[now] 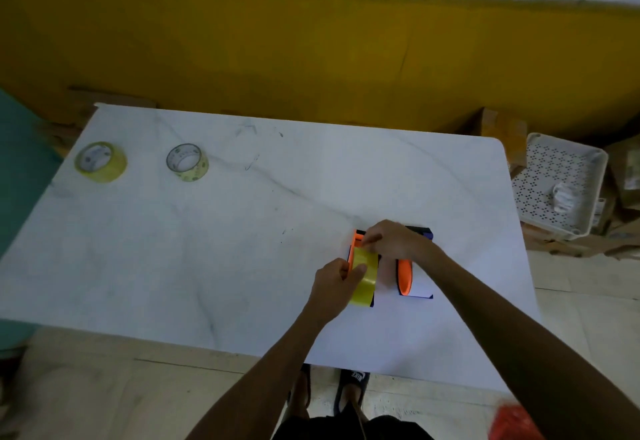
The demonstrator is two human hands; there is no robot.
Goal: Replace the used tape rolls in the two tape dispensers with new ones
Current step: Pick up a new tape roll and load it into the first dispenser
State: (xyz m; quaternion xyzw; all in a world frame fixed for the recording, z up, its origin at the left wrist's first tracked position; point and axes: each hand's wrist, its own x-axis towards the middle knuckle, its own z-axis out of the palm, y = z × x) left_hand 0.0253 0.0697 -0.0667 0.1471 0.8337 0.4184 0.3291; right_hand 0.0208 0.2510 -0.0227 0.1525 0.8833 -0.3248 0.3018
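Two orange-and-black tape dispensers stand side by side on the white marble table [242, 231]. The left dispenser [356, 242] carries a yellow tape roll [365, 276]. My left hand [334, 283] grips that roll and dispenser from the left side. My right hand [391, 240] reaches over the top and pinches the tape's end near the dispenser's far end. The right dispenser [405, 275] stands just beside it, partly under my right wrist. Two more tape rolls lie flat at the far left: a yellow one [101, 162] and a thinner, paler one [187, 162].
A white perforated plastic basket [561, 183] sits on the floor off the table's right edge among cardboard boxes [502, 127]. A yellow wall [311, 58] runs behind the table. A red object [512, 422] shows at the bottom right. My sandalled feet [353, 387] stand under the near edge.
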